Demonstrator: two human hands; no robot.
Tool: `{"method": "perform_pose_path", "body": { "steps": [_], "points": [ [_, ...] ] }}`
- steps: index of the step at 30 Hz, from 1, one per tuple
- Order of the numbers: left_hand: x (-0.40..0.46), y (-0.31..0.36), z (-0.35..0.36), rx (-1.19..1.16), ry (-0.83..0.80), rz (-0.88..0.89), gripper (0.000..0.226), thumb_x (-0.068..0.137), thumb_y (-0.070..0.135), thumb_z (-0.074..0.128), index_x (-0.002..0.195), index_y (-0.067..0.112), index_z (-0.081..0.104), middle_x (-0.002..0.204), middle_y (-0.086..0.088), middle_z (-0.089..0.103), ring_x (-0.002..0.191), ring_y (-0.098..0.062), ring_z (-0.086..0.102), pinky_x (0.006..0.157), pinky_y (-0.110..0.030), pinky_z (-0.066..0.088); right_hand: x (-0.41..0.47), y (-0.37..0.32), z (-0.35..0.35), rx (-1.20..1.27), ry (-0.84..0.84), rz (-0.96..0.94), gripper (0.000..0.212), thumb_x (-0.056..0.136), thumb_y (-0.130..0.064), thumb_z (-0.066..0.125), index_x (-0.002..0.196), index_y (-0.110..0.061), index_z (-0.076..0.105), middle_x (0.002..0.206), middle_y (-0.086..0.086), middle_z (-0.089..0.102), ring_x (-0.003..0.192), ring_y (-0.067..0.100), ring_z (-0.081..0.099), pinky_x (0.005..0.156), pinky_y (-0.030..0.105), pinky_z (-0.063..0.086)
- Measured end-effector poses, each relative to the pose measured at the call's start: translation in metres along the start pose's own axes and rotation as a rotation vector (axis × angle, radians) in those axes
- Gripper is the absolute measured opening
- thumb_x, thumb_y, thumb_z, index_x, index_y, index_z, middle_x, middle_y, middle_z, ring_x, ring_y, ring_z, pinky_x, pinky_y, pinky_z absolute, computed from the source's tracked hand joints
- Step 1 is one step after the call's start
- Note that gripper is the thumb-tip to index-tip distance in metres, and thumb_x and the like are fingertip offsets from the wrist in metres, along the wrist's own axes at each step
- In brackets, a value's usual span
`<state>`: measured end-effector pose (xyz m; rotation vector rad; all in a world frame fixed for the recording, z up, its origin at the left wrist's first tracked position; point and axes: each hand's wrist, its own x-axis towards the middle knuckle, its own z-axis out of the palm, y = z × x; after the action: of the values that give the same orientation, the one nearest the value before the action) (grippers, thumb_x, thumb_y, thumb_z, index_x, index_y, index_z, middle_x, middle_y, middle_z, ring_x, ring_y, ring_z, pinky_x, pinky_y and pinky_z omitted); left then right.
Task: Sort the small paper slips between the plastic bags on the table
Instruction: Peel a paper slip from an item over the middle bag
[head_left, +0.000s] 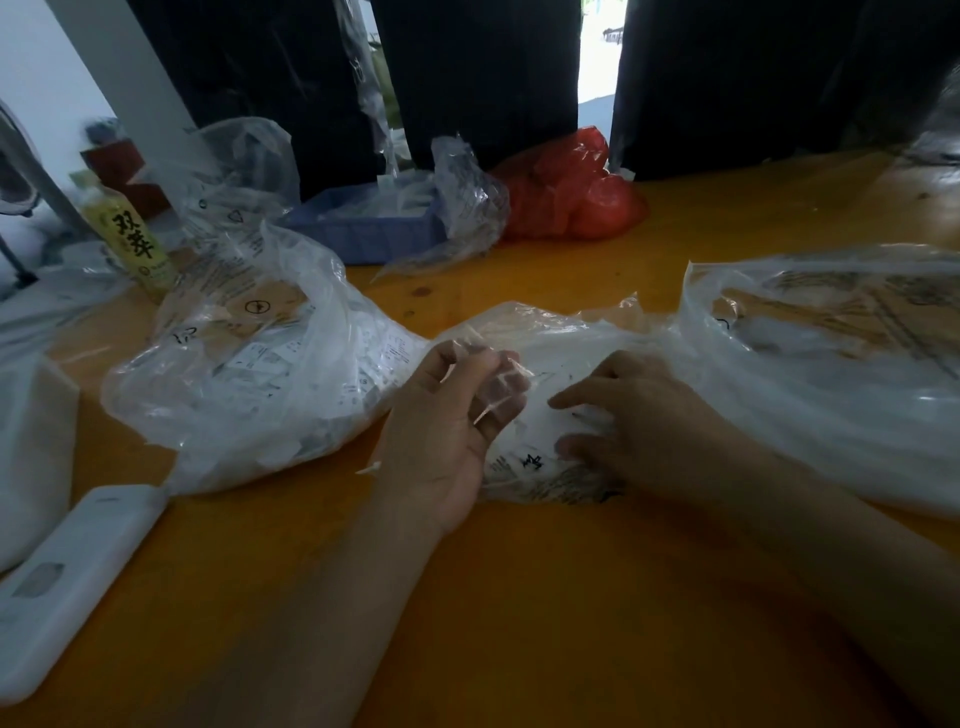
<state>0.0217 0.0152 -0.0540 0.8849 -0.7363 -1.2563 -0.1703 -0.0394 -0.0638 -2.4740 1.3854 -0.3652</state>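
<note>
Orange table (519, 597) under dark curtains (483, 78), clear bags of slips (260, 364) at its left and right edges, middle bag (561, 338) between them, left hand (447, 431) pinching its film, right hand (628, 421) pressing flat, fingers straight.

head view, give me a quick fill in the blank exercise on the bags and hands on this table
1. The bag at the far edge of the table is coloured ____.
2. The tray just left of it is coloured ____.
3. The left hand grips the edge of the ____ clear bag.
4. The bag packed with paper slips lies to the ____ of both hands; the right hand rests nearby.

Missing words: red; blue; middle; left
</note>
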Motion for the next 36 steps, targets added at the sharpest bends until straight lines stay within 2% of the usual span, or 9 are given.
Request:
{"method": "perform_pose_path", "body": {
  "steps": [4, 9, 12, 15, 17, 25, 31, 33, 36],
  "points": [
    [-0.004, -0.002, 0.005, 0.187, 0.017, -0.002, 0.023, 0.096, 0.019, 0.073, 0.076, 0.031, 0.077, 0.089, 0.001, 0.077, 0.079, -0.009, 0.073, 0.064, -0.023, 0.058, 0.001, 0.005, 0.006, -0.047, 0.009, -0.024, 0.048, 0.087, -0.058, 0.067, 0.133, -0.048, 0.058, 0.126, -0.008, 0.043, 0.109, 0.006, 0.030, 0.090, 0.032, 0.038],
    [-0.006, -0.005, 0.006, 0.289, 0.056, -0.011, 0.014, 0.094, 0.022, 0.077, 0.084, 0.030, 0.082, 0.094, 0.004, 0.080, 0.087, -0.008, 0.076, 0.056, -0.019, 0.054, 0.004, 0.006, 0.003, 0.031, 0.144, -0.034, 0.019, 0.093, -0.052, 0.062, 0.109, -0.045, 0.070, 0.102, -0.018, 0.048, 0.092, 0.003, 0.051, 0.075, 0.024, 0.039],
    [-0.006, -0.006, 0.006, 0.216, 0.051, -0.022, 0.005, 0.092, 0.012, 0.076, 0.097, 0.013, 0.078, 0.101, -0.005, 0.081, 0.097, -0.017, 0.079, 0.066, -0.018, 0.058, 0.001, 0.007, -0.005, 0.443, 0.286, 0.070, 0.013, 0.094, -0.055, 0.056, 0.087, -0.048, 0.065, 0.082, -0.020, 0.066, 0.076, -0.003, 0.063, 0.066, 0.017, 0.042],
    [-0.005, -0.007, 0.006, 0.123, 0.042, -0.018, 0.022, 0.088, 0.008, 0.076, 0.109, 0.004, 0.071, 0.102, -0.016, 0.081, 0.096, -0.027, 0.080, 0.076, -0.020, 0.061, -0.001, 0.005, -0.018, 1.117, 0.308, 0.213, 0.022, 0.100, -0.040, 0.059, 0.097, -0.026, 0.075, 0.090, -0.002, 0.076, 0.066, 0.011, 0.068, 0.062, 0.027, 0.055],
    [-0.005, -0.008, 0.007, 0.119, 0.033, -0.021, 0.024, 0.090, 0.014, 0.075, 0.112, 0.005, 0.070, 0.103, -0.017, 0.081, 0.097, -0.029, 0.080, 0.079, -0.022, 0.062, -0.002, 0.004, -0.022, 1.327, 0.277, 0.233, 0.024, 0.102, -0.033, 0.059, 0.104, -0.016, 0.075, 0.095, 0.010, 0.077, 0.069, 0.020, 0.067, 0.062, 0.029, 0.057],
    [-0.004, -0.015, 0.005, 0.202, -0.042, 0.010, 0.032, 0.082, 0.025, 0.078, 0.106, 0.004, 0.078, 0.103, -0.016, 0.081, 0.100, -0.029, 0.080, 0.086, -0.024, 0.062, -0.005, -0.001, -0.013, 1.027, 0.094, 0.059, 0.030, 0.098, -0.045, 0.059, 0.091, -0.021, 0.075, 0.078, 0.004, 0.071, 0.073, 0.021, 0.070, 0.071, 0.029, 0.057],
    [-0.005, -0.013, 0.002, 0.229, -0.042, -0.004, 0.024, 0.091, 0.021, 0.077, 0.111, 0.007, 0.078, 0.104, -0.012, 0.082, 0.101, -0.026, 0.080, 0.086, -0.023, 0.061, -0.013, -0.011, -0.020, 0.814, 0.083, -0.053, 0.046, 0.081, -0.074, 0.053, 0.092, -0.034, 0.073, 0.084, -0.007, 0.075, 0.076, 0.011, 0.072, 0.070, 0.023, 0.057],
    [-0.005, -0.012, 0.002, 0.237, -0.036, -0.006, 0.024, 0.090, 0.021, 0.079, 0.110, 0.008, 0.079, 0.104, -0.011, 0.082, 0.100, -0.025, 0.080, 0.085, -0.022, 0.061, -0.013, -0.013, -0.021, 0.686, 0.101, -0.062, 0.042, 0.081, -0.072, 0.055, 0.098, -0.036, 0.070, 0.084, -0.019, 0.074, 0.075, 0.003, 0.071, 0.064, 0.014, 0.054],
    [-0.005, -0.011, 0.005, 0.189, -0.034, -0.020, 0.036, 0.080, 0.026, 0.081, 0.112, 0.011, 0.077, 0.104, -0.014, 0.081, 0.100, -0.028, 0.080, 0.084, -0.024, 0.062, -0.010, -0.010, -0.019, 0.579, 0.200, 0.022, 0.040, 0.091, -0.063, 0.050, 0.089, -0.027, 0.070, 0.075, -0.015, 0.073, 0.066, 0.006, 0.069, 0.060, 0.024, 0.055]
  ]
}}
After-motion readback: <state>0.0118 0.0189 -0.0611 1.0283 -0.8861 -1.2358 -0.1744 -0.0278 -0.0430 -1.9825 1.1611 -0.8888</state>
